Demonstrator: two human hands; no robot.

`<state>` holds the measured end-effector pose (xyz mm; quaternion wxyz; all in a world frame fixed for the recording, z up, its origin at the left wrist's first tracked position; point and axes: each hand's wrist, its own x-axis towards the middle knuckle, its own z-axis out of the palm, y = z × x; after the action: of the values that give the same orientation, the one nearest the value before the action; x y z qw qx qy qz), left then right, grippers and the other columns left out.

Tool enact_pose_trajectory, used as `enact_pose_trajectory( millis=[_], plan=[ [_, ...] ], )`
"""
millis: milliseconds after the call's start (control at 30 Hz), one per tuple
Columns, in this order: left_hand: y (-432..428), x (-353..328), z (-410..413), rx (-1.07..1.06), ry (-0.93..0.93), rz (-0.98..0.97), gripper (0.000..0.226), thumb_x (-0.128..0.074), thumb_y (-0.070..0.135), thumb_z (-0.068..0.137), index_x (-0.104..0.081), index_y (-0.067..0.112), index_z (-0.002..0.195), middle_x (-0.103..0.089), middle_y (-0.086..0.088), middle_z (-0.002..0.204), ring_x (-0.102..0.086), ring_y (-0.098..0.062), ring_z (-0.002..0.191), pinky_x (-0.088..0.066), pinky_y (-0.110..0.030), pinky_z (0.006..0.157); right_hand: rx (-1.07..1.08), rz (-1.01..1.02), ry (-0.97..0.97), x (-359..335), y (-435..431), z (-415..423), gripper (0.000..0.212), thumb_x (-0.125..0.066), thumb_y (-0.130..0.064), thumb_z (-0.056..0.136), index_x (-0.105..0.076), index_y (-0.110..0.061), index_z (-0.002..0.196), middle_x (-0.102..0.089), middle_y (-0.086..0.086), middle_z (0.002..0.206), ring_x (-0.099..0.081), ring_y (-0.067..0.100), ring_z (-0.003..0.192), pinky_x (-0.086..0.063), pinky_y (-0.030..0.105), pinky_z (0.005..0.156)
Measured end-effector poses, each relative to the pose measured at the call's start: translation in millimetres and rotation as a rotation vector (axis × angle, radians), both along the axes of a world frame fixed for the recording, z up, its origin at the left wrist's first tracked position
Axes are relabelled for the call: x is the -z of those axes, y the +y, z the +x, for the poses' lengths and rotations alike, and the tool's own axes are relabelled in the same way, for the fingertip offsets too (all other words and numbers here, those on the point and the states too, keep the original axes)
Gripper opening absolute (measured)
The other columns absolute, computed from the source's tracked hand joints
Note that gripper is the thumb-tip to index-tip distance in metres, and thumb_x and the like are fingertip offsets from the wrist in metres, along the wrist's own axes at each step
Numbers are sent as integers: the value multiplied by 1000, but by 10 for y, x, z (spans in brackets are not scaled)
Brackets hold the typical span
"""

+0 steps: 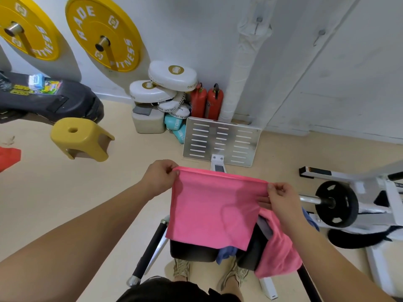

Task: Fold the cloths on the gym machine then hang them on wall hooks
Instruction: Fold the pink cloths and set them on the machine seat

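I hold a pink cloth up in front of me, doubled over, its folded top edge stretched level. My left hand pinches the top left corner and my right hand pinches the top right corner. The cloth hangs down over the black seat of the gym machine. On the seat lie a second pink cloth, a blue cloth and a grey cloth, partly hidden. Two wall hooks stick out of the white wall above.
The machine's metal footplate stands ahead. A yellow stool sits left on the floor, white pads and red fire extinguishers in the corner. A black weight plate on a bar is at right. Yellow plates hang on the wall.
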<state>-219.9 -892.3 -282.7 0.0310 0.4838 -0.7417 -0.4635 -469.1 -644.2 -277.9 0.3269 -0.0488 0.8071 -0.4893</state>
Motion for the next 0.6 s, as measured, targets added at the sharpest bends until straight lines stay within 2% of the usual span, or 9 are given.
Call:
enact_pose_trajectory(
  millis=[67, 167, 233, 300, 333, 367, 433, 533, 600],
  plan=[
    [-11, -15, -12, -63, 46, 36, 15, -57, 14, 99, -71, 12, 93, -74, -15, 83, -74, -34, 74, -65, -44, 65, 10, -42, -17, -50, -34, 21, 14, -54, -13, 105, -55, -1, 113, -70, 24, 88, -72, 31, 67, -63, 31, 57],
    [-23, 25, 10, -134, 126, 30, 15, -58, 9, 98, -72, 12, 92, -75, -11, 86, -75, -33, 82, -64, -48, 81, -74, -76, -9, -58, -19, 36, 20, -60, 2, 98, -63, -9, 114, -72, 19, 91, -71, 28, 73, -63, 32, 70],
    [27, 40, 89, -99, 127, 37, 15, -60, 8, 96, -73, 14, 91, -77, -5, 88, -74, -28, 88, -62, -44, 86, -227, 9, 110, -9, 89, 87, 26, -69, 4, 89, -72, -21, 98, -76, 11, 87, -71, 20, 78, -59, 33, 79],
    [145, 90, 262, -7, 84, 22, 16, -63, 7, 92, -73, 17, 85, -77, 0, 86, -74, -20, 84, -61, -36, 80, -433, 164, 286, 97, 232, 170, 28, -72, 0, 83, -76, -28, 83, -78, -4, 82, -71, 7, 80, -56, 27, 82],
    [225, 135, 368, 58, 42, 5, 19, -64, 6, 89, -73, 20, 81, -77, 2, 85, -73, -17, 82, -59, -31, 76, -538, 243, 337, 154, 304, 225, 30, -71, 1, 81, -77, -29, 82, -77, -12, 84, -69, 2, 82, -54, 24, 84],
    [314, 182, 475, 123, -6, -6, 22, -63, 5, 87, -71, 23, 78, -77, 3, 86, -72, -15, 81, -57, -27, 75, -651, 312, 369, 213, 373, 285, 30, -70, 2, 81, -78, -27, 86, -75, -16, 89, -68, 2, 86, -51, 23, 87],
    [503, 294, 670, 234, -71, 3, 25, -61, 7, 80, -69, 30, 80, -76, 4, 91, -70, -14, 85, -54, -21, 78, -858, 407, 449, 363, 486, 375, 26, -69, 0, 80, -80, -18, 95, -74, -8, 100, -68, 12, 97, -49, 25, 93],
    [718, 468, 874, 328, -116, 55, 22, -59, 15, 74, -71, 31, 83, -73, 7, 96, -69, -13, 91, -56, -28, 85, -1108, 540, 454, 522, 607, 478, 21, -67, -12, 86, -78, -15, 105, -70, -2, 117, -64, 18, 112, -47, 26, 99],
    [805, 565, 940, 357, -112, 16, 20, -58, 16, 73, -73, 23, 84, -72, 6, 94, -68, -15, 88, -57, -32, 83, -1150, 563, 487, 579, 664, 505, 19, -62, -19, 88, -75, -15, 101, -66, -4, 115, -64, 18, 108, -50, 28, 94]
  ],
)
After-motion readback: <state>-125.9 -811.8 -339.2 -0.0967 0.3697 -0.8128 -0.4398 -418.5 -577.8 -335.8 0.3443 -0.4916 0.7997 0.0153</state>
